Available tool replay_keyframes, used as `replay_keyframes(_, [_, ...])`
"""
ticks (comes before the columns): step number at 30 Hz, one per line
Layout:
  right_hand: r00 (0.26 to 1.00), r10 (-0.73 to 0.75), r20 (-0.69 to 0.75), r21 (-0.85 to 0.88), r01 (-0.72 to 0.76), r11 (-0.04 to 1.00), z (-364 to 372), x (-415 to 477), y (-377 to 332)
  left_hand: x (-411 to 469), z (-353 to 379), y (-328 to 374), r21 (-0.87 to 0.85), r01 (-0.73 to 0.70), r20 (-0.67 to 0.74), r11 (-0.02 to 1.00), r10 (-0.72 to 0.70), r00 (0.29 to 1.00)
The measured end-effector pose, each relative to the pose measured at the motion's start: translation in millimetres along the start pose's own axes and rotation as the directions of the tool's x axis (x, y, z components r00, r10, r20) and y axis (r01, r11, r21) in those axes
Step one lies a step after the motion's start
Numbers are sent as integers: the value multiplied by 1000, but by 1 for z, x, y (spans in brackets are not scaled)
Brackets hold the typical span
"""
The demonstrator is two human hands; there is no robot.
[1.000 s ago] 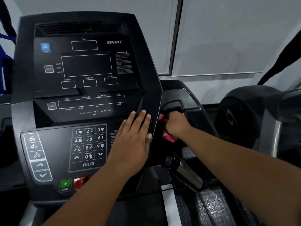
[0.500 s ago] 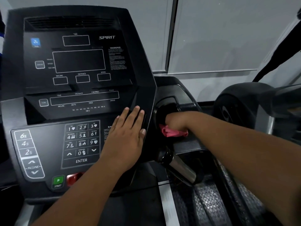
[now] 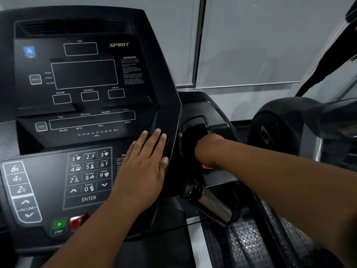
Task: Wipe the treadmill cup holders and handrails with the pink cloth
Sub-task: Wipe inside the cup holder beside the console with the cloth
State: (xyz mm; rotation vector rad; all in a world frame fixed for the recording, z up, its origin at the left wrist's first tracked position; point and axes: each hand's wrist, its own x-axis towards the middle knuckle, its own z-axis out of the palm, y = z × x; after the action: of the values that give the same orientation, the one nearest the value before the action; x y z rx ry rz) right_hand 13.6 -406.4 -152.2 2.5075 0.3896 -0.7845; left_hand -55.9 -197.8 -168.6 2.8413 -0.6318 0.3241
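Note:
My right hand [image 3: 205, 151] reaches down into the right cup holder [image 3: 190, 130], a black recess beside the treadmill console. Its fingers are hidden inside the holder. Only a small corner of the pink cloth [image 3: 207, 167] shows under the wrist, held by that hand. My left hand [image 3: 146, 167] lies flat with straight fingers on the console's right edge, next to the keypad. The short chrome handrail grip [image 3: 210, 204] sticks out below the cup holder.
The black console [image 3: 83, 74] with dark displays fills the left. The keypad [image 3: 88, 176], the green START button [image 3: 59, 226] and a red stop button [image 3: 78, 220] sit low on it. Another black machine [image 3: 286, 128] stands at right, by the grey wall.
My right hand has pushed deeper into the cup holder, and the pink cloth has mostly gone out of sight beneath it. My left hand stays flat on the console.

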Motion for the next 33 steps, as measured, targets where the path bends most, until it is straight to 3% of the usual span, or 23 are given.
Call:
replay_keyframes(3, [992, 3, 129, 285, -40, 958, -5, -3, -3, 0, -2, 0, -2, 3, 5, 1000, -3, 1000])
replay_keyframes(5, [998, 39, 51, 513, -59, 856, -2, -2, -6, -1, -2, 1, 8, 4, 12, 1000, -4, 1000])
replay_keyframes(6, [996, 94, 11, 677, -76, 732, 4, -1, -7, 0, -3, 2, 9, 3, 13, 1000, -3, 1000])
replay_keyframes(8, [974, 226, -11, 925, -76, 372, 15, 4, -15, -1, -3, 3, 18, -1, 18, 1000, 1, 1000])
replay_keyframes(11, [936, 346, 60, 990, -11, -143, 18, 24, -28, -1, -3, 4, 16, 2, 16, 1000, -2, 1000])
replay_keyframes(12, [924, 373, 82, 969, 14, -247, 16, 34, -30, -1, -4, 4, 12, 4, 21, 1000, -5, 1000])
replay_keyframes(13, [902, 426, 70, 973, 33, -228, 16, 42, -32, -1, -3, 5, 9, 9, 22, 1000, -9, 1000])
replay_keyframes(14, [868, 496, 16, 996, 30, -85, 16, 47, -30, -1, -3, 4, 9, 11, 16, 1000, -11, 1000])
replay_keyframes(15, [844, 530, -84, 987, -4, 162, 16, 46, -26, -1, -3, 4, 12, 11, 16, 1000, -11, 1000])
replay_keyframes(17, [847, 439, -299, 749, -77, 658, 16, 36, -12, -1, -3, 5, 22, 9, 21, 1000, -9, 1000])
replay_keyframes(18, [881, 333, -335, 554, -101, 826, 14, 33, -6, -1, -3, 5, 27, 11, 16, 1000, -11, 1000])
replay_keyframes(19, [913, 239, -331, 347, -118, 930, 13, 26, 0, -1, -3, 5, 26, 12, 15, 1000, -13, 1000])
replay_keyframes(21, [949, 202, -243, 209, -152, 966, 10, 22, 1, -2, -3, 5, 25, 14, 19, 1000, -15, 1000])
replay_keyframes(24, [969, 188, -160, 270, -140, 953, 11, 22, 3, -1, -3, 4, 19, 12, 14, 1000, -12, 1000])
replay_keyframes(27, [995, 79, -68, 293, -56, 954, 14, 19, 2, -1, -3, 3, 15, 4, 20, 1000, -5, 1000])
replay_keyframes(29, [998, 67, 21, 394, -70, 916, 9, 16, 5, -2, -4, 3, 17, 9, 19, 1000, -9, 1000])
replay_keyframes(31, [997, 67, 45, 624, -81, 778, 4, 12, 6, -2, -4, 4, 19, 7, 20, 1000, -7, 1000])
replay_keyframes(33, [992, 122, 40, 843, -99, 528, 5, 19, 0, -1, -3, 5, 15, 6, 22, 1000, -6, 1000])
